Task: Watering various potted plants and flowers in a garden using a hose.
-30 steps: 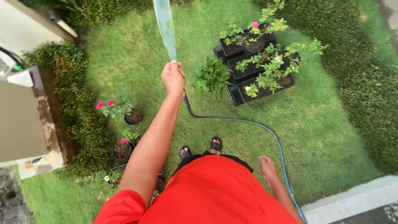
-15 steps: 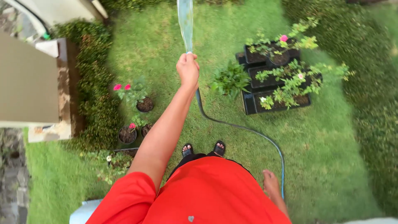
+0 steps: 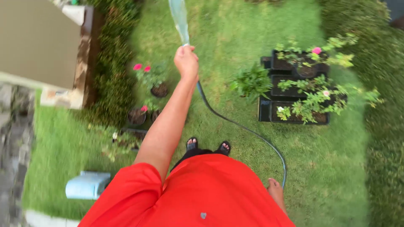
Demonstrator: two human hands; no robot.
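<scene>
My left hand (image 3: 186, 61) is stretched out in front of me, shut on the end of a dark garden hose (image 3: 235, 124). A clear stream of water (image 3: 179, 17) shoots from it toward the far lawn. The hose curves back over the grass to my right side. My right hand (image 3: 275, 190) hangs low by my hip, right beside the hose; its fingers are mostly hidden. I wear a red shirt, and my feet in black sandals (image 3: 208, 146) stand on the grass.
Black planter trays (image 3: 265, 110) with flowering plants sit to the right, with a leafy plant (image 3: 251, 82) beside them. Round pots with pink flowers (image 3: 159, 89) line a hedge (image 3: 113, 84) on the left. A light blue container (image 3: 88, 185) lies lower left, by a concrete wall (image 3: 42, 42).
My view has swung left: the planters slid to the right, and the wall and blue container came into view. My left hand still holds the hose; my right hand dropped lower in the frame.
</scene>
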